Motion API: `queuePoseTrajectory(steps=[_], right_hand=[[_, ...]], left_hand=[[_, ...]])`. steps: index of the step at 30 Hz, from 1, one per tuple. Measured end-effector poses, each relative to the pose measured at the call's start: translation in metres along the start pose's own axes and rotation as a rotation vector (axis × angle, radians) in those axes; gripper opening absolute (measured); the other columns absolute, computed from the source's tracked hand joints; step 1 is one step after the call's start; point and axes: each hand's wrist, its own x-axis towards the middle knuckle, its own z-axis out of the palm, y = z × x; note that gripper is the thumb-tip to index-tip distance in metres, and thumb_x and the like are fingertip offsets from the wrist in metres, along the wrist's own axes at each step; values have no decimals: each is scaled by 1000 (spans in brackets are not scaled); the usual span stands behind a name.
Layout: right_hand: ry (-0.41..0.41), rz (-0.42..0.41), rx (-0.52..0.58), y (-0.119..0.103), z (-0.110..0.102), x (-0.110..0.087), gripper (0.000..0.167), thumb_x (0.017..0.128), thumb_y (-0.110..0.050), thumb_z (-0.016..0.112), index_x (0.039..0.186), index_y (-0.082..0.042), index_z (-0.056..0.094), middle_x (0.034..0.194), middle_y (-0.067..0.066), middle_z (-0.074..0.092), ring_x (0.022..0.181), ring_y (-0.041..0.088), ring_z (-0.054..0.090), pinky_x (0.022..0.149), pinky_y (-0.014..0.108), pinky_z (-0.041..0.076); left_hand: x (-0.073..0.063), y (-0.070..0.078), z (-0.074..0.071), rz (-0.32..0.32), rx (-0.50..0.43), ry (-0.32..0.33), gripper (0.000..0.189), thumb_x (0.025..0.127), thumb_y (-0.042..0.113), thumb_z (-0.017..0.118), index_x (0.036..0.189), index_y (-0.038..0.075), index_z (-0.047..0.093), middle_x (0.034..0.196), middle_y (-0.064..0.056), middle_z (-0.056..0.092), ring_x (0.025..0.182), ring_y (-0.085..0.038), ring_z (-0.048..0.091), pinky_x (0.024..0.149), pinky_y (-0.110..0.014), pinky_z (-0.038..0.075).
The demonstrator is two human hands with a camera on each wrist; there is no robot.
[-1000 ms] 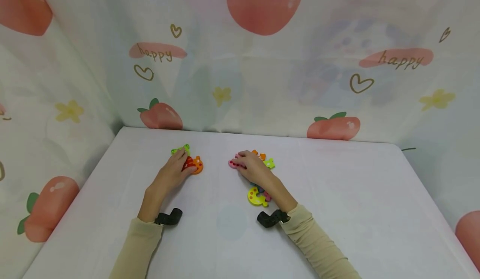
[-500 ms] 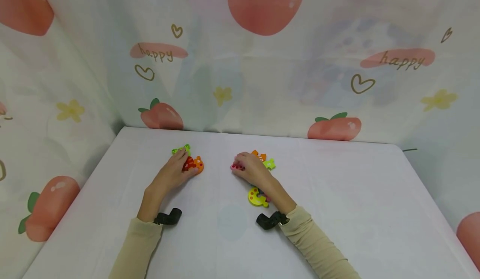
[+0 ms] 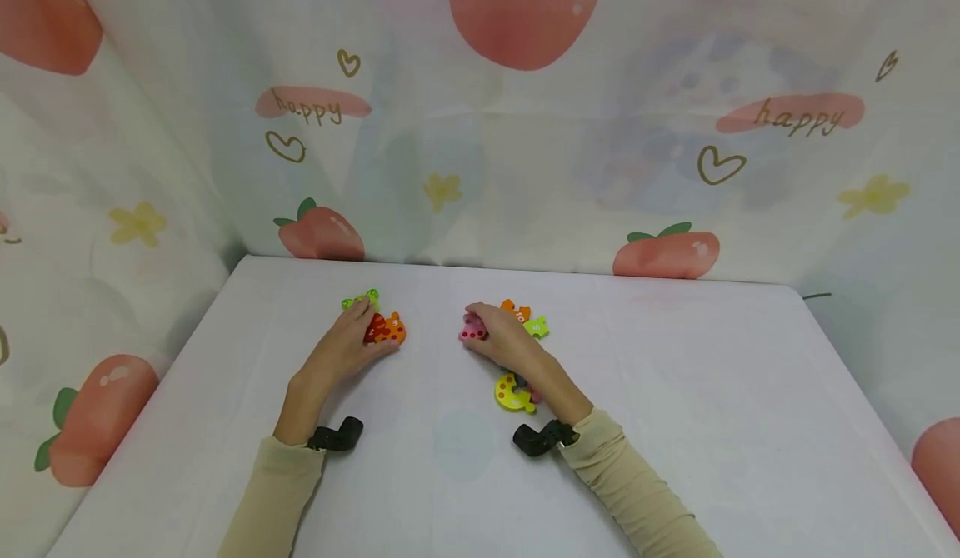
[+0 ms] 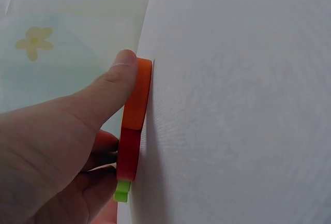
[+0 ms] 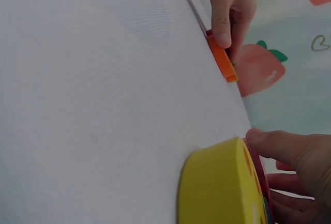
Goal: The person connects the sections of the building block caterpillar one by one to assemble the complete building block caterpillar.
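My left hand (image 3: 347,341) lies over a joined group of puzzle pieces at the back left. Its thumb touches an orange spotted animal piece (image 3: 393,328); beside that sits a red numbered piece (image 3: 374,331), partly under the fingers. A green animal piece (image 3: 363,298) sticks out beyond the fingertips. Farther right, my right hand (image 3: 506,335) pinches a pink spotted puzzle piece (image 3: 472,328) between thumb and fingers. Much of that piece is hidden. In the right wrist view, a yellow piece (image 5: 220,182) stands large in front of the right hand.
Behind the right hand lie an orange piece (image 3: 516,311) and a light green one (image 3: 537,326). A yellow spotted piece (image 3: 513,393) lies near the right wrist, with darker pieces partly hidden. A printed curtain (image 3: 540,191) hangs along the back edge of the white table (image 3: 675,391).
The right fingers have shifted on the pink piece, and more of it shows now, turned slightly. My left hand stays almost still, its thumb moved a little along the orange piece.
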Motion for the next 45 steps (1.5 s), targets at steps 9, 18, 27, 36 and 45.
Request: queuePoseTrajectory(steps=[9,18,27,36,45], right_hand=[[15,36,4,0,2,0,47,86,-27,74,124,-3,59,124,12,61,105,22,57,97,37,52],[20,1,-97,-3,0,-2,35,88,-27,72,114,-4,65,123,12,63,109,25,59,99,37,51],[-4,-88,-44,0,-2,0,37,91,-18,68,126,-6,63,137,13,59,128,29,55,108,42,44],[-4,-85,-35,-1,0,-1,38,89,-19,70,124,-6,63,135,14,60,126,28,56,109,42,44],[32,-67,-53,0,4,-1,35,88,-22,72,121,-9,65,122,8,67,105,21,59,99,38,51]], left_hand=[[0,-1,0,-6,3,-10,86,89,44,67,148,-7,30,159,-23,23,148,-39,21,119,-52,24],[0,0,1,-7,-7,-8,85,90,43,65,148,-7,29,159,-23,22,149,-38,20,120,-51,23],[1,-1,1,2,-6,-1,85,91,43,64,149,-7,27,159,-23,21,149,-38,19,119,-51,23],[-2,1,1,3,-23,2,85,91,43,65,149,-7,27,160,-22,21,149,-38,19,119,-52,24],[-3,2,0,5,-18,5,85,90,43,65,149,-7,28,160,-22,22,149,-38,20,119,-51,24]])
